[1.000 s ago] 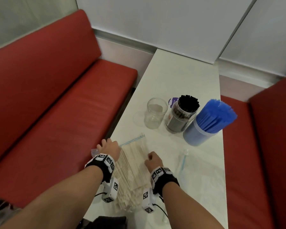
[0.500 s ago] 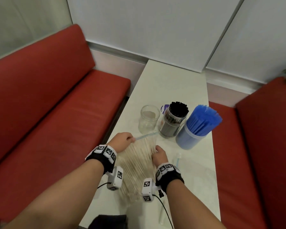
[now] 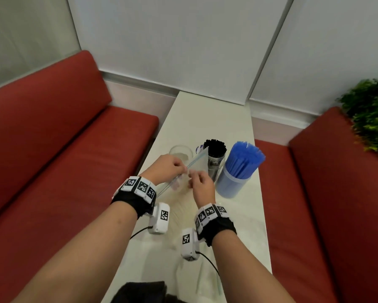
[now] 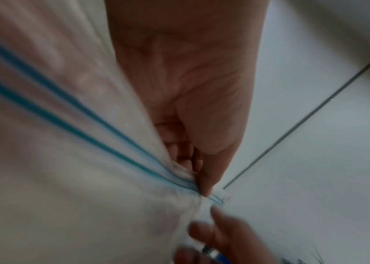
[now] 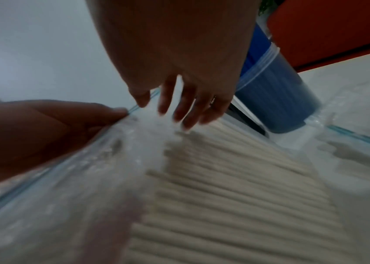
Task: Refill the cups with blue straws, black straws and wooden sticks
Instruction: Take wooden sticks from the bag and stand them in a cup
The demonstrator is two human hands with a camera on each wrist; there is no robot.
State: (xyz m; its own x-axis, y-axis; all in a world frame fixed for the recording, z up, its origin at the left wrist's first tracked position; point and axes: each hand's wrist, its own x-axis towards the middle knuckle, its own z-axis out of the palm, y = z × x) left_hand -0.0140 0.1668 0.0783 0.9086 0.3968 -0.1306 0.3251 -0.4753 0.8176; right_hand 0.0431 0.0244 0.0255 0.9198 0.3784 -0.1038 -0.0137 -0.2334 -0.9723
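Note:
A clear zip bag (image 3: 179, 206) full of wooden sticks (image 5: 224, 178) lies near me on the white table (image 3: 207, 119), with its blue-striped seal end raised. My left hand (image 3: 172, 169) pinches the seal (image 4: 204, 189) between thumb and curled fingers. My right hand (image 3: 200, 184) holds the bag's lip right beside it, thumb (image 5: 142, 100) on the seal. Just beyond stand an empty clear cup (image 3: 180, 153), a cup of black straws (image 3: 215, 158) and a cup of blue straws (image 3: 236, 178).
Red benches (image 3: 63, 171) flank the narrow table on both sides. Flat clear bags (image 3: 207, 281) lie near the front edge, beside a black object (image 3: 144, 291). A small white and purple thing (image 3: 199, 148) sits behind the black straws. A plant (image 3: 371, 114) stands at the far right.
Both hands moved forward from the bag's sides and came together at its seal, lifting that end off the table toward the cups. The head view tilted up.

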